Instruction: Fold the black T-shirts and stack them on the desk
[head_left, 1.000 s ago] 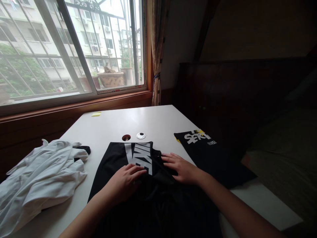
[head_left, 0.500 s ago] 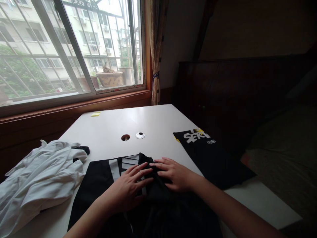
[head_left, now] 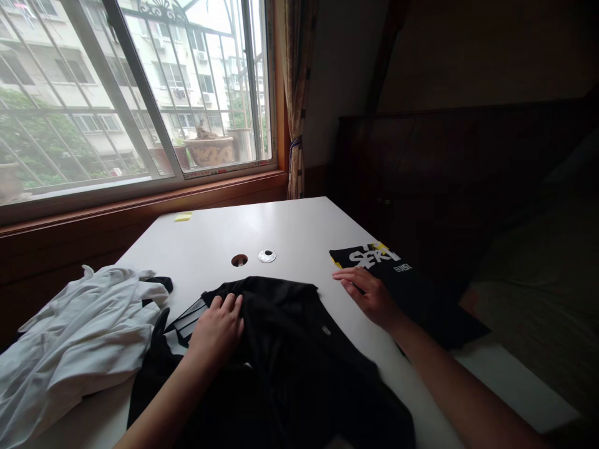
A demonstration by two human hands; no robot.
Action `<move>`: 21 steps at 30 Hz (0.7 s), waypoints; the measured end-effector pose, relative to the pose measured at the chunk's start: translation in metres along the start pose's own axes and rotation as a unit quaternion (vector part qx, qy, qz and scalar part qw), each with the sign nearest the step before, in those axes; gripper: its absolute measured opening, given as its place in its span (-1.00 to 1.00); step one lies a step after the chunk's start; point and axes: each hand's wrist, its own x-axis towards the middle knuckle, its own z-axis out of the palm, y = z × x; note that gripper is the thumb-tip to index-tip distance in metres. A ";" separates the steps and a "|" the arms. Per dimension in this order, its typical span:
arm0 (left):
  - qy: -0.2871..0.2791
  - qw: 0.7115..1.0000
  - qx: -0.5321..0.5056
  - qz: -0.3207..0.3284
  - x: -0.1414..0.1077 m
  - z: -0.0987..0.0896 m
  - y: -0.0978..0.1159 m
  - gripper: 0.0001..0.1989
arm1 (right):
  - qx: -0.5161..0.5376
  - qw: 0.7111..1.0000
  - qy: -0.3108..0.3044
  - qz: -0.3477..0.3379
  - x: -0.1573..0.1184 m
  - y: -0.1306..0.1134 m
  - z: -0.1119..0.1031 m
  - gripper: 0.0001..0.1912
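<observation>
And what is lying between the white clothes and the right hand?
In the head view: the black garment, with the left hand on it, then a strip of table.

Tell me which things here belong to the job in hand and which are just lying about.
In the job, I judge:
black garment, left hand on it
white table beneath it
probably the white cloth heap and the lettered black garment near the right hand

Just lying about:
yellow slip near the table's far edge
round silvery cover on the table
</observation>
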 end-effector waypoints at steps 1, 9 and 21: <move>-0.006 0.999 0.014 -0.029 0.000 -0.002 -0.004 -0.56 | 0.000 1.000 0.002 0.000 0.000 0.001 0.000 -0.74; -0.093 0.977 0.037 -0.190 0.002 -0.020 -0.023 -0.73 | 0.010 0.996 -0.078 -0.034 0.000 -0.007 0.001 -0.76; -0.207 0.960 -0.162 -0.100 -0.011 -0.044 -0.021 -0.58 | -0.021 0.973 -0.225 -0.052 -0.009 -0.005 0.028 -0.44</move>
